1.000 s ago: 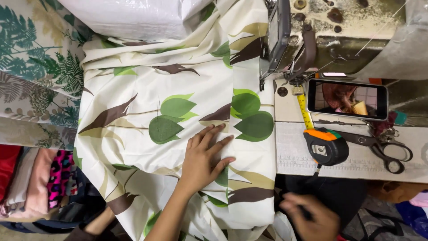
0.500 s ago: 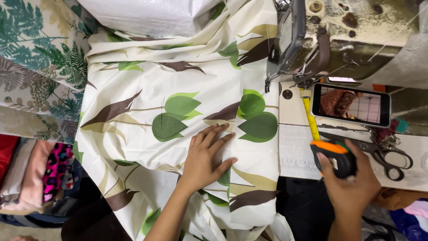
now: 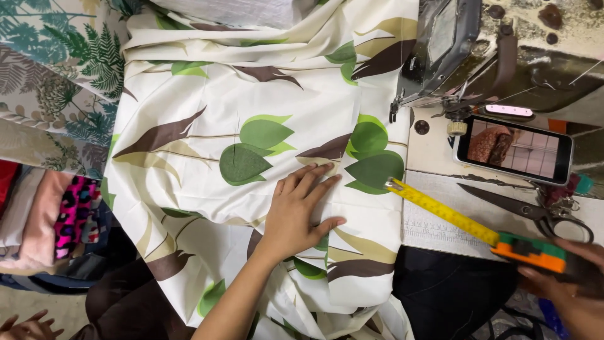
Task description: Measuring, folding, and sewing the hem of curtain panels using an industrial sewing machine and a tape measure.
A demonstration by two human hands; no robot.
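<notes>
A cream fabric (image 3: 251, 94) printed with green and brown leaves lies spread over the sewing table. My left hand (image 3: 299, 211) rests flat on it, fingers apart, pressing it down near its right edge. My right hand (image 3: 563, 280) at the lower right grips the orange, green and black case of a tape measure (image 3: 527, 250). Its yellow blade (image 3: 440, 211) is drawn out to the upper left, and its tip touches the fabric's right edge beside a green leaf.
A sewing machine (image 3: 478, 44) stands at the upper right. A phone (image 3: 513, 149) with a lit screen lies on the table, with black scissors (image 3: 535, 211) below it. Fern-print cloth (image 3: 50, 82) and folded colourful fabrics (image 3: 44, 217) lie at the left. Another person's hand (image 3: 25, 325) shows at the bottom left.
My right hand took hold of the tape measure, pulled it toward the lower right and drew the blade out to the fabric's edge. My left hand stayed flat on the fabric.
</notes>
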